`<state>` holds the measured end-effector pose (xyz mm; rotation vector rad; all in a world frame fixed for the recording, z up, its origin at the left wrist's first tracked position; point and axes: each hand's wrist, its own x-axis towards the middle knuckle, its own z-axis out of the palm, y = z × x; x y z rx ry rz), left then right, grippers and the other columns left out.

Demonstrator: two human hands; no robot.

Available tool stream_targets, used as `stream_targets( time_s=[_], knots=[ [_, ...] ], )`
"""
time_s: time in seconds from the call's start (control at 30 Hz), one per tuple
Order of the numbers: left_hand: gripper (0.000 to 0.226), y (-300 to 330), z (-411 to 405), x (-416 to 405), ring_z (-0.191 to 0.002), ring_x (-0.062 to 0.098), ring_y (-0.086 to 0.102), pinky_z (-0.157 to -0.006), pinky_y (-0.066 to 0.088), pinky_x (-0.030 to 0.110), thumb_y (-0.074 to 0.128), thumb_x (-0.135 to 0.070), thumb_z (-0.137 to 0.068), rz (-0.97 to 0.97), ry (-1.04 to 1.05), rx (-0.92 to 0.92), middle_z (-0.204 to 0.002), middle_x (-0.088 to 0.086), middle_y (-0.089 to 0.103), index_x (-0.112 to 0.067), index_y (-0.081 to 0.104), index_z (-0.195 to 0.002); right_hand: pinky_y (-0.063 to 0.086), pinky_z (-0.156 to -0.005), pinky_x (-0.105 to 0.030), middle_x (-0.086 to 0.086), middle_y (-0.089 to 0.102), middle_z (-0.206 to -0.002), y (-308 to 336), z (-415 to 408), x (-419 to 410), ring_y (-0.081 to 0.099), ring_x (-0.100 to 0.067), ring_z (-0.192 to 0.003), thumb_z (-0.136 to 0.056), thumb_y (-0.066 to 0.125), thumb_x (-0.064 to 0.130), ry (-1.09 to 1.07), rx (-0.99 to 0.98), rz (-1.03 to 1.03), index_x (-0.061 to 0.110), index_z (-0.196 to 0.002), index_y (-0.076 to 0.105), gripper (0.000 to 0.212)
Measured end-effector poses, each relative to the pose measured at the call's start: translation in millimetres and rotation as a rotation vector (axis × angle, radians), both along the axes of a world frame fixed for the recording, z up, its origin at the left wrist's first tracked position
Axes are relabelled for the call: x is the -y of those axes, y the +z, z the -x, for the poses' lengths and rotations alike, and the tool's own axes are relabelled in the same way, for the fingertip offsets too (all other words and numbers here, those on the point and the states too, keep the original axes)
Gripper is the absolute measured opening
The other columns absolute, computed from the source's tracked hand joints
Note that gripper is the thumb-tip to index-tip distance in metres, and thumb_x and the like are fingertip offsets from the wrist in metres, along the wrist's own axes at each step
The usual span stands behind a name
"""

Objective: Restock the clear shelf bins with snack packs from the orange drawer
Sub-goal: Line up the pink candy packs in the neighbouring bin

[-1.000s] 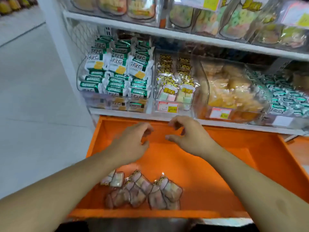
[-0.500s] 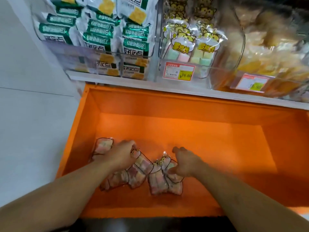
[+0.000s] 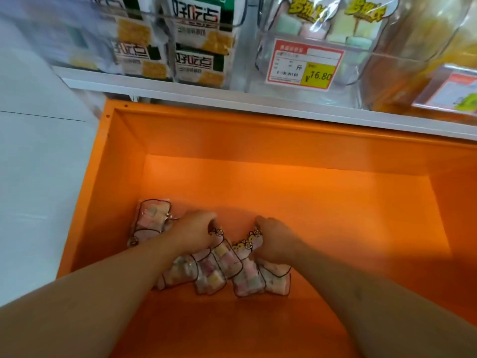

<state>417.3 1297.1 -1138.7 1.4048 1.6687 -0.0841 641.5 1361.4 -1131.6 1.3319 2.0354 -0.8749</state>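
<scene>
Both hands down in orange drawer (image 3: 258, 140). Left hand (image 3: 192, 232) fingers curled onto marshmallow packs (image 3: 219, 267); right hand (image 3: 275, 241) fingers clamped on same pile.

The drawer (image 3: 258, 156) is bright orange inside and out. The snack packs (image 3: 227, 270) in it are clear film with a black outline, yellow-and-white flower prints at the top, and pink, white and pale yellow cubes within. The shelf (image 3: 180, 93) edge is white. Biscuit packs (image 3: 198, 42) above are white and dark green with black characters and yellow squares. The price tag (image 3: 305, 64) has a red border, a white field and a yellow panel reading 16.80. The floor (image 3: 38, 164) is pale grey-white.
</scene>
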Motion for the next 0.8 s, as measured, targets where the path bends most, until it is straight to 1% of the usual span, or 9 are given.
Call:
stream_targets(
  time_s=[0.07,0.23,0.3,0.37,0.5,0.57,0.63,0.7,0.8],
  knots=[
    [0.023,2,2,1,-0.086,0.012,0.057,-0.068,0.045,0.031,0.075,-0.031,-0.094,0.009,0.060,0.061,-0.096,-0.008,0.059,-0.034,0.053,-0.090,0.052,-0.094,-0.039,-0.009,0.056,-0.136,2,2,-3,0.056,-0.030,-0.122,-0.077,0.091,0.044,-0.007,-0.018,0.017,0.020,-0.139,0.053,0.076],
    [0.021,29,6,-3,-0.108,0.015,0.063,-0.092,0.055,0.035,0.079,-0.031,-0.092,0.009,0.115,0.140,-0.119,-0.007,0.067,-0.038,0.060,-0.093,0.041,-0.084,-0.025,-0.002,0.057,-0.145,20,-6,-10,0.059,-0.025,-0.123,-0.086,0.086,0.033,-0.052,-0.070,0.030,0.021,-0.137,0.061,0.058],
    [0.019,45,9,-6,-0.116,0.015,0.062,-0.100,0.054,0.038,0.079,-0.030,-0.092,0.004,0.151,0.158,-0.124,-0.009,0.065,-0.038,0.065,-0.101,0.040,-0.079,-0.024,-0.001,0.057,-0.143,32,-11,-12,0.061,-0.022,-0.112,-0.086,0.084,0.030,-0.075,-0.092,0.007,0.024,-0.133,0.064,0.051],
    [0.018,61,12,-10,-0.121,0.012,0.062,-0.104,0.052,0.040,0.079,-0.027,-0.093,-0.032,0.163,0.170,-0.126,-0.010,0.067,-0.040,0.067,-0.098,0.042,-0.074,-0.024,0.002,0.063,-0.137,48,-15,-16,0.062,-0.015,-0.100,-0.083,0.084,0.031,-0.111,-0.130,-0.031,0.028,-0.122,0.069,0.042],
    [0.022,106,17,-18,-0.110,0.007,0.065,-0.099,0.052,0.034,0.082,-0.023,-0.090,-0.145,0.138,0.166,-0.108,-0.018,0.070,-0.041,0.070,-0.083,0.042,-0.062,-0.021,0.010,0.074,-0.107,93,-19,-25,0.065,-0.010,-0.089,-0.086,0.081,0.026,-0.177,-0.236,-0.110,0.026,-0.108,0.078,0.022],
    [0.026,131,19,-20,-0.105,0.008,0.065,-0.094,0.052,0.032,0.082,-0.021,-0.088,-0.224,0.118,0.127,-0.102,-0.018,0.069,-0.042,0.071,-0.079,0.043,-0.059,-0.022,0.013,0.072,-0.091,120,-19,-26,0.065,-0.010,-0.087,-0.089,0.081,0.028,-0.203,-0.291,-0.167,0.025,-0.099,0.080,0.011],
    [0.024,160,22,-19,-0.105,0.009,0.063,-0.096,0.052,0.036,0.082,-0.020,-0.088,-0.300,0.115,0.117,-0.102,-0.020,0.067,-0.040,0.074,-0.078,0.048,-0.062,-0.025,0.011,0.073,-0.091,144,-18,-26,0.066,-0.012,-0.085,-0.089,0.083,0.034,-0.230,-0.346,-0.211,0.026,-0.095,0.079,0.011],
    [0.020,192,26,-16,-0.108,0.008,0.060,-0.098,0.049,0.037,0.081,-0.023,-0.090,-0.355,0.114,0.125,-0.106,-0.023,0.065,-0.041,0.076,-0.081,0.044,-0.054,-0.026,0.005,0.073,-0.088,168,-16,-26,0.065,-0.015,-0.074,-0.085,0.086,0.042,-0.260,-0.396,-0.233,0.026,-0.091,0.078,0.019],
    [0.017,240,30,-9,-0.104,0.011,0.062,-0.088,0.055,0.038,0.078,-0.026,-0.094,-0.371,0.089,0.170,-0.115,-0.021,0.067,-0.041,0.076,-0.087,0.040,-0.052,-0.023,0.005,0.069,-0.088,204,-11,-24,0.059,-0.014,-0.074,-0.082,0.088,0.046,-0.287,-0.466,-0.285,0.026,-0.092,0.077,0.025]
  ],
)
